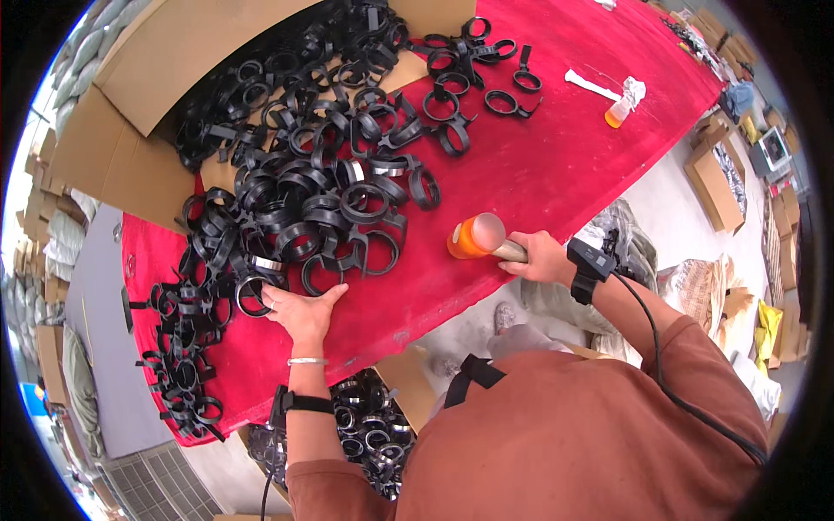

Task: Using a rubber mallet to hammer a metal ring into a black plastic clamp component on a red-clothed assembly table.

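My right hand (pixel 540 258) is closed around the handle of a mallet (pixel 478 236) with an orange, pale-faced head, held over the near edge of the red table. My left hand (pixel 302 314) reaches over the table with thumb and fingers spread apart. Its fingertips meet a black ring (pixel 252 297) with a silvery inner band at the near side of a pile; whether they press on it cannot be made out. The pile of black ring clamps (pixel 300 195), many with short tabs, spreads in front of both hands.
A tipped cardboard box (pixel 130 174) spills rings onto the red cloth (pixel 556 156). Another mallet (pixel 613 113) lies at the far right. Below the table edge stands a box of silver-lined rings (pixel 373 430). Sacks (pixel 634 243) and an open carton (pixel 717 178) are on the right.
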Demonstrator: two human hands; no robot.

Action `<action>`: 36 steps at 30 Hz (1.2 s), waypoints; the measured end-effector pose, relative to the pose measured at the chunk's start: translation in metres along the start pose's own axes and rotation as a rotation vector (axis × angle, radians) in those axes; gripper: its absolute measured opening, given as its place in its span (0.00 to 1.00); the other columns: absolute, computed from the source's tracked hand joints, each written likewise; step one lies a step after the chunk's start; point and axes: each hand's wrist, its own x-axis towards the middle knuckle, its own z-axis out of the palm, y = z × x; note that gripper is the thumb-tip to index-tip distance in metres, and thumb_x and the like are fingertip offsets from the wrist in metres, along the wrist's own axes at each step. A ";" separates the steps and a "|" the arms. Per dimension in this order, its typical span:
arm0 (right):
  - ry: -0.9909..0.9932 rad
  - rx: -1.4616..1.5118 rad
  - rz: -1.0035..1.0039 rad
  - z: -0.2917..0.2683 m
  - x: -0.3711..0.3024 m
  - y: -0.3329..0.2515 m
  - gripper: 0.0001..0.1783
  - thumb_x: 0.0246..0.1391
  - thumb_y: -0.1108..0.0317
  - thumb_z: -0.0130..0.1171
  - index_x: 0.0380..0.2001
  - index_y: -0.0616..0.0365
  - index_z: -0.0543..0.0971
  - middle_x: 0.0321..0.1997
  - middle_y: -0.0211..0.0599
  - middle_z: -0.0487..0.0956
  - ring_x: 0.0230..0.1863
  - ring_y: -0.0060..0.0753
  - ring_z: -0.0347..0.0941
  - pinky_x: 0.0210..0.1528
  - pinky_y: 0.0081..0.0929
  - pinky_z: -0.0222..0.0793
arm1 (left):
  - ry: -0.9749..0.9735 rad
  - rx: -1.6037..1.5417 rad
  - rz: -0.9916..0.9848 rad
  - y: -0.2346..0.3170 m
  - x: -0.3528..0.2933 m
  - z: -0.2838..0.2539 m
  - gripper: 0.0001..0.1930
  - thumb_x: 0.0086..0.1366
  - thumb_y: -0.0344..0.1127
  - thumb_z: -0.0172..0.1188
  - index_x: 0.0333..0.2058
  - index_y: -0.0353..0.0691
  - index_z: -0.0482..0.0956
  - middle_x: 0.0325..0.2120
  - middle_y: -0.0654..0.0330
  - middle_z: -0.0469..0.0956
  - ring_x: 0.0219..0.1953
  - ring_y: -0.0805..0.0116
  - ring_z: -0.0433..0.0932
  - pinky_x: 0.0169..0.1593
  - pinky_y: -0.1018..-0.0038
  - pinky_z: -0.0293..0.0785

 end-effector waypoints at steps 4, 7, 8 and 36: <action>-0.016 -0.018 0.046 0.000 -0.001 -0.003 0.19 0.43 0.53 0.61 0.35 0.52 0.75 0.24 0.46 0.77 0.29 0.50 0.75 0.32 0.41 0.70 | 0.052 0.101 -0.010 0.033 0.019 0.020 0.70 0.27 0.67 0.70 0.56 0.19 0.44 0.54 0.37 0.55 0.57 0.44 0.57 0.56 0.48 0.55; -0.018 -0.043 0.067 -0.001 0.000 -0.001 0.19 0.44 0.52 0.60 0.35 0.53 0.75 0.25 0.47 0.77 0.29 0.51 0.75 0.32 0.42 0.70 | 0.100 0.159 -0.064 0.068 0.035 0.037 0.67 0.27 0.69 0.69 0.55 0.21 0.49 0.53 0.40 0.59 0.56 0.48 0.60 0.52 0.49 0.60; -0.022 -0.047 0.064 -0.001 -0.001 -0.001 0.19 0.44 0.52 0.60 0.36 0.53 0.75 0.25 0.48 0.77 0.29 0.52 0.75 0.32 0.43 0.70 | 0.103 0.163 -0.038 0.073 0.042 0.041 0.66 0.27 0.69 0.68 0.55 0.21 0.50 0.52 0.40 0.60 0.55 0.48 0.62 0.51 0.49 0.60; -0.321 0.686 -0.183 -0.028 0.015 -0.133 0.19 0.43 0.64 0.66 0.36 0.64 0.73 0.30 0.26 0.73 0.31 0.16 0.68 0.33 0.19 0.67 | -0.433 -0.553 0.737 0.117 -0.099 -0.127 0.11 0.47 0.32 0.64 0.28 0.37 0.73 0.27 0.55 0.70 0.32 0.53 0.72 0.34 0.62 0.70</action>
